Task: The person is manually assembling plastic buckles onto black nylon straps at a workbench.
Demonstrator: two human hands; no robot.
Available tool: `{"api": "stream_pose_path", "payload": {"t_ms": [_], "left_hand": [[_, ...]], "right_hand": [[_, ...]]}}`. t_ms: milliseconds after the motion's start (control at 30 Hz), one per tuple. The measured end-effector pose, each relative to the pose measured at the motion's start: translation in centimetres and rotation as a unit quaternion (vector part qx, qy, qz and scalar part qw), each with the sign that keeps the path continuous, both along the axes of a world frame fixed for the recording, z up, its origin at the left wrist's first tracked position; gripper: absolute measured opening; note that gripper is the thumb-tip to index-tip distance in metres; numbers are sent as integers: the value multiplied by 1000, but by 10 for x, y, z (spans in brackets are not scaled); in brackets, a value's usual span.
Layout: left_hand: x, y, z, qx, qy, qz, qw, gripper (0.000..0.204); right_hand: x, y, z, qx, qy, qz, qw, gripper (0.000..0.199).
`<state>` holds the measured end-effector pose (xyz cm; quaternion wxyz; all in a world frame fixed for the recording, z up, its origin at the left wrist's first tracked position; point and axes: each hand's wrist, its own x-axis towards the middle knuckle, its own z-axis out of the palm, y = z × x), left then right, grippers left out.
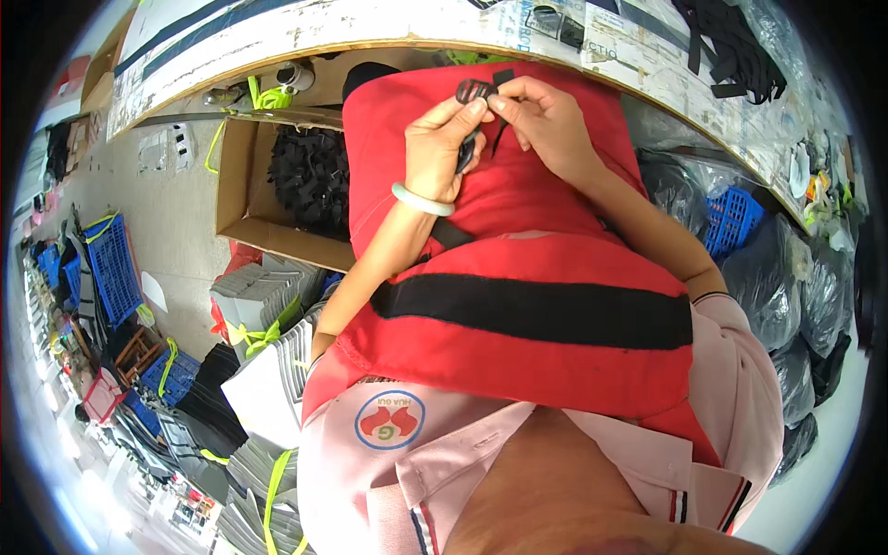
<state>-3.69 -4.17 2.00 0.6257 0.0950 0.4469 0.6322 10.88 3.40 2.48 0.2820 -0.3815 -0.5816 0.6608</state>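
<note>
A red padded vest (527, 277) with a wide black band across it lies over my lap. My left hand (442, 148), with a pale green bangle (421, 200) on its wrist, pinches a small black plastic buckle (472, 92) near the vest's far end. My right hand (546, 116) holds a thin black strap (502, 81) against that buckle. Both hands meet above the red fabric, just below the edge of the worktable (370, 37).
A cardboard box (242, 199) of black pieces stands on the floor at left. Bundled grey stacks (254, 296) and blue crates (111, 268) lie further left. Dark plastic bags (786, 277) and a blue basket (735, 217) fill the right. Black straps (731, 46) lie on the table.
</note>
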Motion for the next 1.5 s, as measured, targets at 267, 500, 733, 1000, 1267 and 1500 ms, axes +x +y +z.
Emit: {"api": "stream_pose_path", "payload": {"t_ms": [267, 500, 733, 1000, 1267, 1500], "left_hand": [[-18, -1, 0, 14, 336, -35, 941, 9], [-19, 1, -1, 79, 462, -38, 883, 12], [-22, 1, 1, 128, 572, -48, 809, 15], [-23, -7, -3, 233, 626, -17, 744, 16], [-27, -8, -3, -14, -57, -37, 998, 19], [-24, -3, 11, 10, 155, 58, 986, 14]], "right_hand": [[7, 23, 37, 5, -70, 138, 988, 23], [6, 21, 29, -115, -113, 169, 972, 27], [-3, 13, 21, -64, -84, 105, 989, 27], [-5, 19, 3, -137, 28, 154, 978, 30], [-14, 7, 5, 127, 0, 104, 986, 19], [-10, 2, 50, 207, -13, 56, 977, 17]]}}
